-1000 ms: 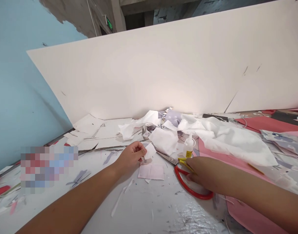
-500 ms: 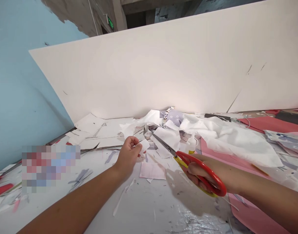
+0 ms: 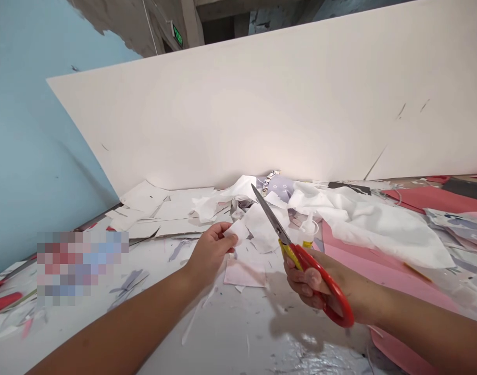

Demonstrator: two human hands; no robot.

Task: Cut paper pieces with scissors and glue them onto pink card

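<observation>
Between the thumb and fingers of the left hand (image 3: pixel 210 255), a small white scrap (image 3: pixel 237 231) is pinched by one edge, held above the work table (image 3: pixel 218 333). Whether it is paper or cloth is hard to tell. To the right of that pinch, the right hand (image 3: pixel 306 281) is closed around one pair of red-handled scissors (image 3: pixel 332 294), its fingers wrapped through the loops. The steel blades (image 3: pixel 268 214) are pressed almost together and point up and to the left, near the scrap but not touching it.

Just beyond the right hand stands one small squeeze bottle (image 3: pixel 309 232) with a yellow label, upright; its contents cannot be made out. Below the pinch, one pale pink square of paper (image 3: pixel 244 273) lies flat on the table, among white offcuts. Behind the scrap sits a heap of crumpled white tissue (image 3: pixel 262 224). Further right, a bunched white cloth (image 3: pixel 371 224) lies partly over a pink sheet (image 3: pixel 383 276). Beyond them, toward the right edge, are one red sheet (image 3: pixel 429 198) and a stack of floral printed sheets (image 3: pixel 457 224). Farther from the grip, a long white board (image 3: pixel 262 104) rises behind the table, beside a pale blue wall (image 3: pixel 39 130). One green exit sign (image 3: pixel 177 35) shows high above.
</observation>
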